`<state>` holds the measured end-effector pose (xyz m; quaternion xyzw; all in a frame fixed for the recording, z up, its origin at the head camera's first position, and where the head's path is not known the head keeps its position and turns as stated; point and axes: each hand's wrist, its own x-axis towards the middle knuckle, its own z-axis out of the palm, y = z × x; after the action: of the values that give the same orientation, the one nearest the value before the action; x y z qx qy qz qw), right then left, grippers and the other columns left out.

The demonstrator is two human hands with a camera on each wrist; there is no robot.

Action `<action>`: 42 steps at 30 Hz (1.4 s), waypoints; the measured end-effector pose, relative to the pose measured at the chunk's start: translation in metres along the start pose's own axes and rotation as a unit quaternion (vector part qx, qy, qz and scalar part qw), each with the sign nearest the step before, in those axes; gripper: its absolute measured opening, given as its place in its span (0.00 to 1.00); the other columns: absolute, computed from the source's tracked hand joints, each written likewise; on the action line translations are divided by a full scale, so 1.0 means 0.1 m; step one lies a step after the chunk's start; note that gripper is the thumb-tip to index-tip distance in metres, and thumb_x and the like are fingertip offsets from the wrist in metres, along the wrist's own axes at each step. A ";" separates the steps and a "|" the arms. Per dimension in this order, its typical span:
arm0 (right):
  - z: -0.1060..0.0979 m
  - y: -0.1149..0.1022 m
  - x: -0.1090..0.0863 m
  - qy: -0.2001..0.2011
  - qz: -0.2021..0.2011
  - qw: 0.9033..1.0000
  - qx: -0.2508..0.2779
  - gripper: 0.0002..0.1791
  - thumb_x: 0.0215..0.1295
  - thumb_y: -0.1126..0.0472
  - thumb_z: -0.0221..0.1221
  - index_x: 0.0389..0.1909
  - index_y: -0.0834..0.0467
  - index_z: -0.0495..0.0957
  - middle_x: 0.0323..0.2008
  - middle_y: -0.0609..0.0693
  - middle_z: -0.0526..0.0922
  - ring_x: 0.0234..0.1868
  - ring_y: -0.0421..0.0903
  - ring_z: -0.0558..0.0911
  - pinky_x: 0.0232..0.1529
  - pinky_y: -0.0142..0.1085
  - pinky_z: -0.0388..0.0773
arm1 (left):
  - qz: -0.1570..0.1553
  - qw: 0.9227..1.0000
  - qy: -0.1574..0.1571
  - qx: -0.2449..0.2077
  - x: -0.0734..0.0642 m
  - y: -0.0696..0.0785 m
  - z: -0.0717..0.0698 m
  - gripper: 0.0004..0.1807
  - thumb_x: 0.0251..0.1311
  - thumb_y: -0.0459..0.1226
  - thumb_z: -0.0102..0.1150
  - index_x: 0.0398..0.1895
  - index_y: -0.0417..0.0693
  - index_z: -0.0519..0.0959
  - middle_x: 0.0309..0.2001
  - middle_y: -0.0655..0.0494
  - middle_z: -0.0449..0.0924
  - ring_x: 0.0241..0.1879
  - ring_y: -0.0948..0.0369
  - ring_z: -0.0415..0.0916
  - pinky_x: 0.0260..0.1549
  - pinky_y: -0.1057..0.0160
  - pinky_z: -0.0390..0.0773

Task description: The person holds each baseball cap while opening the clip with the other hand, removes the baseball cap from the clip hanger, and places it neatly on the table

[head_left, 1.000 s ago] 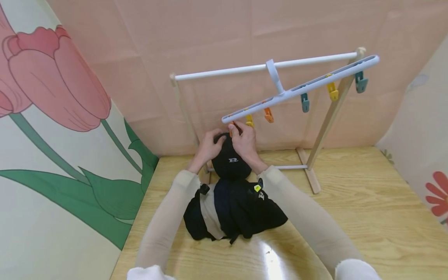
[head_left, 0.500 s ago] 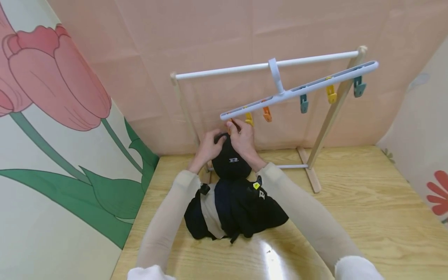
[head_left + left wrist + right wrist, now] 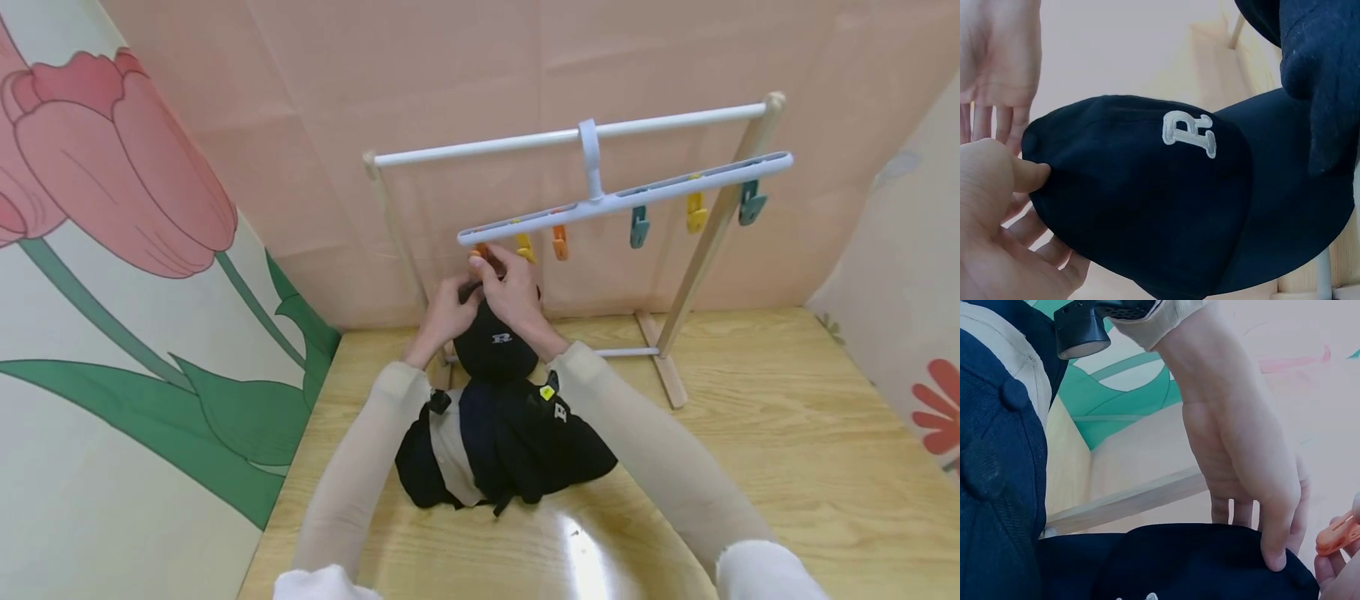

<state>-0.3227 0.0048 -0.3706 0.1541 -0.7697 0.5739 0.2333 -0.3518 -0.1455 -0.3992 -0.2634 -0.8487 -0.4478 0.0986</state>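
A black baseball cap (image 3: pixel 495 343) with a white letter R hangs visor-down from my left hand (image 3: pixel 448 315). In the left wrist view, thumb and fingers pinch the crown edge of that cap (image 3: pixel 1135 181). My right hand (image 3: pixel 516 293) is just above and right of it, pinching an orange clothespin (image 3: pixel 1336 539) at the left end of a pale blue clip hanger (image 3: pixel 622 200). The hanger tilts, left end lower, its hook over the white top rail (image 3: pixel 480 148). Yellow, orange and teal clothespins dangle along its bar. The right fingertips are partly hidden in the head view.
A wooden drying rack stands behind the hands, its right leg (image 3: pixel 708 258) reaching the wood-grain table (image 3: pixel 787 433). Several more caps (image 3: pixel 517 442), black, navy and beige, lie heaped below the wrists. A tulip mural (image 3: pixel 127 175) covers the left wall.
The hanger's left end has come up and slightly left while its right end has dropped, so it tilts less. My right hand has risen with the clothespin; the left stays at the cap.
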 end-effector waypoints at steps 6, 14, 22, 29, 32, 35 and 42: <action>0.01 -0.02 0.00 -0.016 -0.007 1.000 0.019 0.16 0.80 0.57 0.61 0.61 0.61 0.84 0.54 0.57 0.89 0.54 0.54 0.87 0.58 0.50 0.84 | 0.007 1.000 -0.003 -0.022 -0.01 0.03 -0.02 0.14 0.78 0.34 0.57 0.59 0.41 0.86 0.56 0.45 0.88 0.59 0.51 0.84 0.62 0.49 0.81; -0.02 -0.03 0.00 -0.024 0.004 1.000 0.015 0.18 0.81 0.58 0.59 0.64 0.63 0.80 0.56 0.58 0.87 0.54 0.55 0.86 0.59 0.52 0.83 | 0.006 1.000 0.003 -0.030 -0.03 0.01 -0.01 0.15 0.78 0.34 0.57 0.60 0.41 0.85 0.58 0.46 0.88 0.61 0.51 0.83 0.64 0.50 0.80; -0.03 -0.02 0.01 -0.029 0.015 0.999 0.021 0.22 0.81 0.59 0.59 0.70 0.64 0.76 0.60 0.61 0.85 0.58 0.57 0.85 0.63 0.52 0.80 | 0.002 0.999 0.006 -0.034 -0.02 0.00 0.00 0.15 0.79 0.35 0.57 0.61 0.42 0.85 0.59 0.47 0.88 0.63 0.51 0.82 0.65 0.49 0.79; -0.04 -0.01 -0.01 -0.036 0.009 0.999 0.029 0.24 0.82 0.61 0.57 0.73 0.65 0.73 0.63 0.62 0.83 0.60 0.59 0.83 0.65 0.51 0.78 | -0.007 1.000 0.009 -0.017 -0.03 0.00 0.01 0.13 0.78 0.35 0.57 0.57 0.41 0.86 0.55 0.46 0.89 0.60 0.51 0.83 0.63 0.48 0.80; -0.04 0.00 -0.02 -0.036 0.001 0.999 0.034 0.24 0.82 0.61 0.57 0.72 0.68 0.73 0.62 0.62 0.84 0.60 0.59 0.83 0.66 0.51 0.78 | -0.008 1.000 0.012 -0.013 -0.02 0.00 0.01 0.12 0.78 0.35 0.57 0.54 0.41 0.87 0.53 0.46 0.89 0.59 0.51 0.84 0.62 0.48 0.80; -0.04 0.02 -0.01 -0.035 -0.004 0.999 0.031 0.23 0.82 0.61 0.57 0.71 0.69 0.73 0.62 0.62 0.84 0.61 0.59 0.83 0.66 0.51 0.78 | -0.009 1.000 0.015 -0.010 -0.02 0.01 0.01 0.11 0.78 0.35 0.58 0.53 0.41 0.87 0.52 0.46 0.90 0.59 0.51 0.84 0.63 0.48 0.80; -0.06 0.07 -0.02 -0.027 -0.011 0.999 0.026 0.23 0.81 0.61 0.59 0.70 0.66 0.75 0.62 0.63 0.84 0.66 0.59 0.81 0.71 0.54 0.74 | -0.011 0.999 0.031 -0.028 -0.02 0.02 0.00 0.11 0.78 0.35 0.58 0.53 0.41 0.88 0.54 0.46 0.89 0.62 0.50 0.83 0.67 0.47 0.77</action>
<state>-0.3236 0.0126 -0.3755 0.1841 -0.7585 0.5870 0.2151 -0.3492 -0.1455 -0.3985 -0.2427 -0.8352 -0.4806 0.1123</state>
